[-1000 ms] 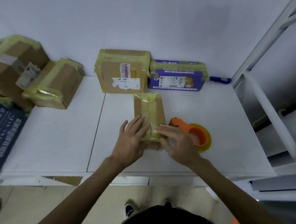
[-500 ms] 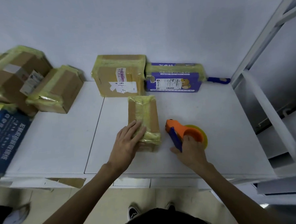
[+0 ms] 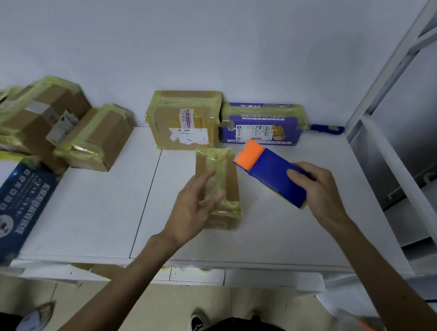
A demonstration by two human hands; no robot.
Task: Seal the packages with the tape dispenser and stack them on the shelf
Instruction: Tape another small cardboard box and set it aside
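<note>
Package [image 3: 218, 162], a small brown box already banded lengthwise with yellowish tape, lying flat near the middle of a white table [image 3: 93, 210], long side pointing away from the wearer. Left hand [image 3: 192, 212] resting on top of it, fingers loose and spread, pressing rather than gripping. Right hand [image 3: 320, 193] just to the right, wrapped round a blue dispenser [image 3: 271, 180], thumb on the blue face, fingers curled behind. Dispenser lifted clear of the table and tilted, orange end close to the package's far right corner, apparently not touching. More taped boxes [image 3: 184, 121] against the wall behind and at far left. White shelf [image 3: 400, 178] frame at the right edge, well apart from the package.

Seemingly still the sealing step, with stacking of this package not yet begun. Next move, most likely: lowering the orange end onto the package, sticking the tape down, then drawing the dispenser along. Calls for shifting the left hand off the tape line while keeping the package pinned, and for a firm, straight pull.

Against half a second earlier: dispenser then lying on the table right of the package, right hand only reaching it; now raised and turned. A second earlier, both hands flat on the package. Left hand on it throughout, package unmoved
</note>
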